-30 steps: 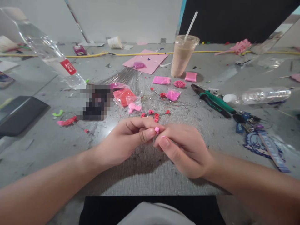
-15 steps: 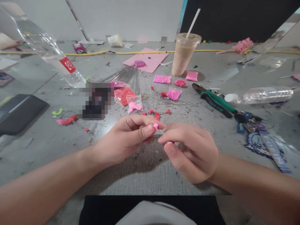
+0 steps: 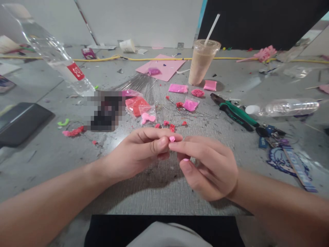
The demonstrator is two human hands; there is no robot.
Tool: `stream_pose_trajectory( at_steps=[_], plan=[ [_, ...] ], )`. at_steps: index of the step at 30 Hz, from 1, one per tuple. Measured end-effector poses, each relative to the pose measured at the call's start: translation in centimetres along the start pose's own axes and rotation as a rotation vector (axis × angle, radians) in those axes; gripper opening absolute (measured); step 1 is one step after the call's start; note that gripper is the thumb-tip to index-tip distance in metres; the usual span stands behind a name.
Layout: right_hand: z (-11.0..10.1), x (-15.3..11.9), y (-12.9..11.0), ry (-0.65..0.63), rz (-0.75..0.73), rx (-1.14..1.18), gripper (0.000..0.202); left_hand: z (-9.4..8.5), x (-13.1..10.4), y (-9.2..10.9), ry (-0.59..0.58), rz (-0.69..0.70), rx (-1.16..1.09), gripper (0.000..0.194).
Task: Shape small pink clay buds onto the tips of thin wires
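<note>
My left hand [image 3: 144,147] pinches a small pink lump of modelling clay [image 3: 172,139] between thumb and forefinger. The forefinger of my right hand [image 3: 210,164] touches that lump from the right. A second bit of pink clay [image 3: 186,160] shows at my right thumb tip, held against the curled fingers, which partly hide it. Just beyond my hands lie thin wires tipped with red clay [image 3: 172,127]. Behind them are a clear bag with pink clay [image 3: 148,117], a bag of red clay [image 3: 136,105] and a small bright pink packet [image 3: 190,104].
Green-handled pliers [image 3: 235,113] and a clear bottle on its side [image 3: 285,107] lie to the right. A drink cup with a straw [image 3: 203,63] stands at the back. At left are a tilted water bottle [image 3: 61,61] and a dark case [image 3: 24,121]. Thin wires [image 3: 136,82] fan out behind.
My right forefinger has moved left onto the pink clay in my left hand. My right thumb has stayed lower, farther from that forefinger, with the small pink bit at its tip.
</note>
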State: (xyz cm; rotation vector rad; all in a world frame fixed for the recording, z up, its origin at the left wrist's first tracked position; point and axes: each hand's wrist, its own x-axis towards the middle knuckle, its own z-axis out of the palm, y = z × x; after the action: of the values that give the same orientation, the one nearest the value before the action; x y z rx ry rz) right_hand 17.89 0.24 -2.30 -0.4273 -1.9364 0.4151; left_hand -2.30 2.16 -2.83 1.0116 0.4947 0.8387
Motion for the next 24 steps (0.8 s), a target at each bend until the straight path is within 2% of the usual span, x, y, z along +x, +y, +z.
stream_pose_trajectory(
  at_steps=[4, 10, 15, 20, 24],
  plan=[
    [-0.05, 0.06, -0.13, 0.001, -0.001, 0.023, 0.028, 0.15, 0.04, 0.24, -0.073, -0.032, 0.018, 0.013],
    [0.38, -0.11, 0.24, 0.048, 0.084, 0.247, 0.028, 0.30, 0.09, 0.52, -0.160, -0.039, 0.016, 0.015],
    [0.45, -0.27, 0.31, 0.046, 0.098, 0.282, 0.031, 0.44, 0.15, 0.65, -0.141, -0.019, 0.016, 0.016],
    [0.01, -0.10, -0.17, 0.052, 0.096, 0.166, 0.030, 0.58, 0.07, 0.51, -0.075, -0.035, -0.019, 0.020],
    [-0.34, 0.09, -0.38, -0.005, 0.042, 0.043, 0.033, 0.50, -0.04, 0.27, -0.005, -0.039, -0.067, 0.013]
  ],
)
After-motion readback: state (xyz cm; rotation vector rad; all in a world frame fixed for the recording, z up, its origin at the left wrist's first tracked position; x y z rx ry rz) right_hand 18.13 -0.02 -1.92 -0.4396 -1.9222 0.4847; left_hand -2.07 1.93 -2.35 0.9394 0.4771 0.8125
